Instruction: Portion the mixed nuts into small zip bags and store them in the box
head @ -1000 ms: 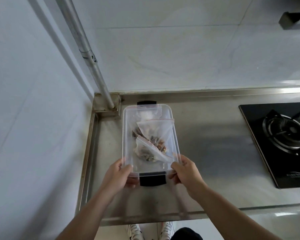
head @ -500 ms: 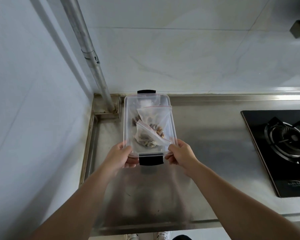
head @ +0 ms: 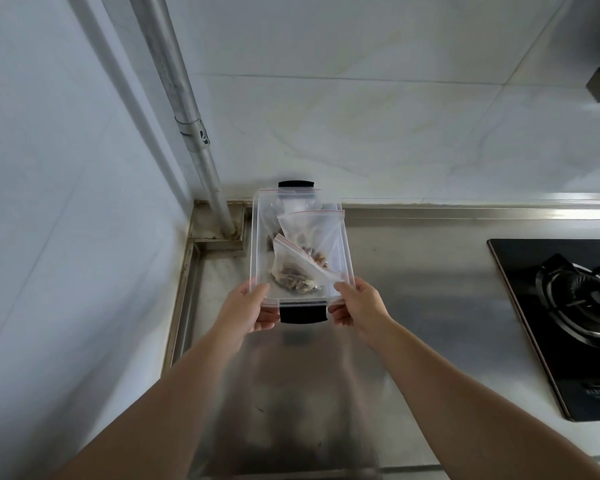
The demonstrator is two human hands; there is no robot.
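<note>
A clear rectangular plastic box point(head: 300, 251) with a black latch handle at each short end is held over the brushed stainless-steel desk point(head: 413, 306), its far end up against the white marbled wall tiles point(head: 378, 133). The left hand point(head: 246, 308) has its grip closed on the box's near left corner, thumb on top of the rim and fingers curled beneath. The right hand point(head: 359, 304) grasps the near right corner the same way, thumb over the rim beside the near black latch point(head: 303, 312). Inside the box lie small clear zip bags with red seal lines point(head: 300, 261); the brown mixed nuts point(head: 293, 277) show through them, gathered toward the box's near half. Whether a lid covers the box cannot be told. Left of the box a grey metal pipe point(head: 194, 140) rises out of the desk's corner. Well to the right of the box sits a black glass gas hob point(head: 568, 317) with a round burner.
</note>
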